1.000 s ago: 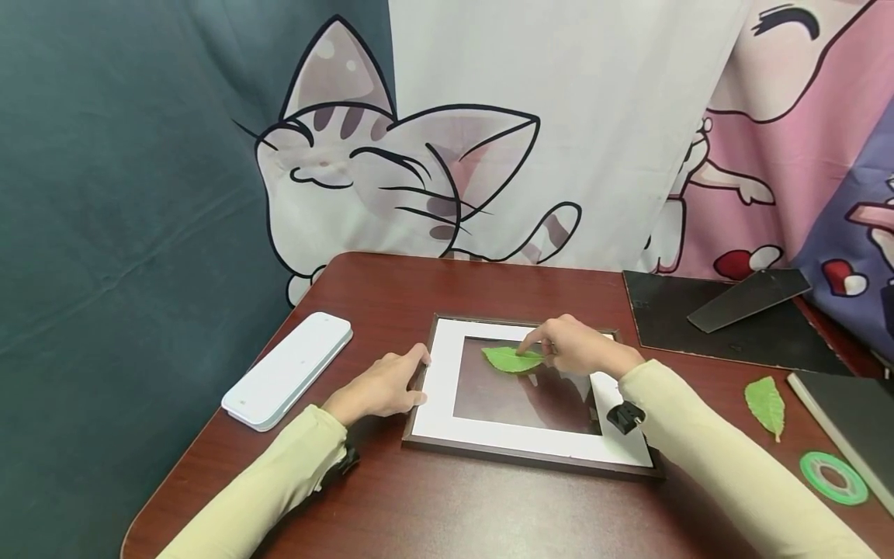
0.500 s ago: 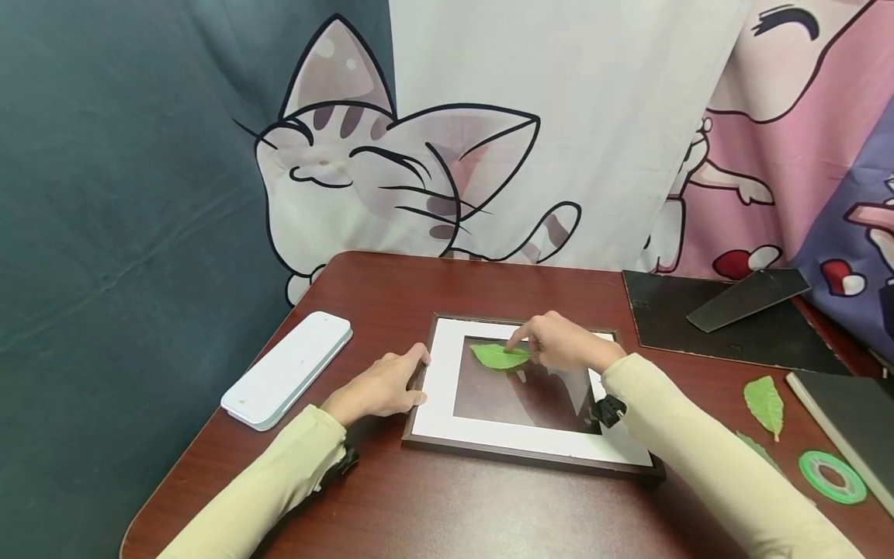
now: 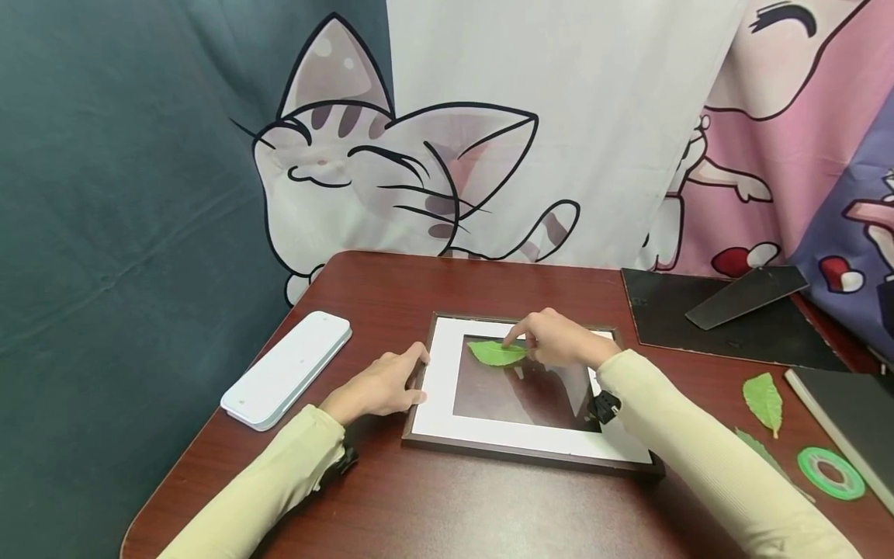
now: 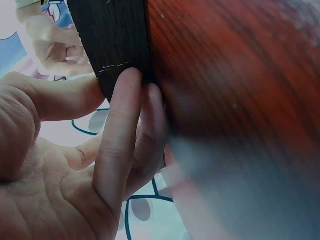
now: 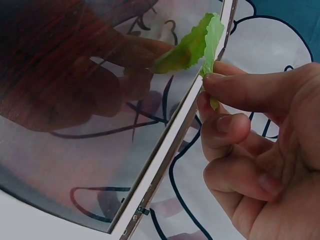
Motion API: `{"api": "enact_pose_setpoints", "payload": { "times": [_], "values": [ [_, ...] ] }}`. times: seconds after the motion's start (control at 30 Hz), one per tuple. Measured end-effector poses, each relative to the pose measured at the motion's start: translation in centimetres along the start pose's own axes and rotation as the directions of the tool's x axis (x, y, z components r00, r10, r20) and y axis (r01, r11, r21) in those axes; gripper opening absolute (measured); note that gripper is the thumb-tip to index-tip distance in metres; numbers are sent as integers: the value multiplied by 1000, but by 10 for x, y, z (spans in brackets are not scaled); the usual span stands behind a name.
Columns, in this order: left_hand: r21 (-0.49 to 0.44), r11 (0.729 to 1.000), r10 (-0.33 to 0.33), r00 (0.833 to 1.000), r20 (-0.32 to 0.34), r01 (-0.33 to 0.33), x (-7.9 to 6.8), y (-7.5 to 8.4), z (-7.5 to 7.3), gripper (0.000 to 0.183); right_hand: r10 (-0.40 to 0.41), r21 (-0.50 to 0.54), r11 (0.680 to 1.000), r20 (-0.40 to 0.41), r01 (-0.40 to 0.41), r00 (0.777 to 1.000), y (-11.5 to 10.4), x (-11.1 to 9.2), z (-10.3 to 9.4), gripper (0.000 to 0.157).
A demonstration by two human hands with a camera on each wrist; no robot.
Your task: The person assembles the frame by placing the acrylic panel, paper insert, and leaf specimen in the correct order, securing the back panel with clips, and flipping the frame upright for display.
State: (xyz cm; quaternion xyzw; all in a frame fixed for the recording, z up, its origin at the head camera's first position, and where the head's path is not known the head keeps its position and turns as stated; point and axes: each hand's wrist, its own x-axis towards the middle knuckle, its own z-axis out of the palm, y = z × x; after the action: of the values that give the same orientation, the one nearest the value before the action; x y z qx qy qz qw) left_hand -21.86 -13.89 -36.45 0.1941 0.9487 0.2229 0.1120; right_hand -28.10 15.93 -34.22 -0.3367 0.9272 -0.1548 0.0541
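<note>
A dark picture frame point(image 3: 534, 462) with a white mat point(image 3: 436, 380) and a glossy pane lies on the table. Over the upper part of the mat's opening is a green leaf point(image 3: 494, 354). My right hand point(image 3: 559, 339) pinches it near the stem between thumb and index finger, the other fingers curled. In the right wrist view the leaf point(image 5: 214, 37) stands above the pane, which reflects it. At the frame's left edge rests my left hand point(image 3: 380, 384). Its fairly straight fingers point(image 4: 120, 120) touch the frame's dark side point(image 4: 117, 45) in the left wrist view.
A white case point(image 3: 288, 371) lies to the left. To the right are a second leaf point(image 3: 764, 402), another leaf point(image 3: 761, 450) partly under the sleeve, a green tape roll point(image 3: 829, 473) and a dark book point(image 3: 852, 419). A black backing board point(image 3: 670, 310) lies at the back right.
My right hand has shifted left with the leaf, toward the upper left of the mat's opening. A leaf under the right sleeve has come into view. The left hand stays put.
</note>
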Motion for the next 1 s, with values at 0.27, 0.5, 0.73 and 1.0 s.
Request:
{"api": "enact_pose_setpoints", "payload": {
  "times": [0.27, 0.5, 0.73, 1.0],
  "values": [
    [-8, 1000, 5, 1000, 0, -5, 0, -1, 0, 44, 40, 2, 999, 12, -40, 999, 1, -5, 2, 44],
    [-11, 1000, 8, 1000, -3, -8, 0, -1, 0, 44, 49, 18, 999, 0, -49, 999, 9, -22, -7, 43],
    [-25, 999, 30, 1000, -7, -31, 0, -2, 0, 43, 22, 35, 999, -42, -21, 999, 19, -52, -14, 43],
    [-39, 998, 51, 999, -9, -51, -2, -3, 0, 43, -21, -41, 999, -106, 17, 994, 25, -97, -25, 43]
  ]
}}
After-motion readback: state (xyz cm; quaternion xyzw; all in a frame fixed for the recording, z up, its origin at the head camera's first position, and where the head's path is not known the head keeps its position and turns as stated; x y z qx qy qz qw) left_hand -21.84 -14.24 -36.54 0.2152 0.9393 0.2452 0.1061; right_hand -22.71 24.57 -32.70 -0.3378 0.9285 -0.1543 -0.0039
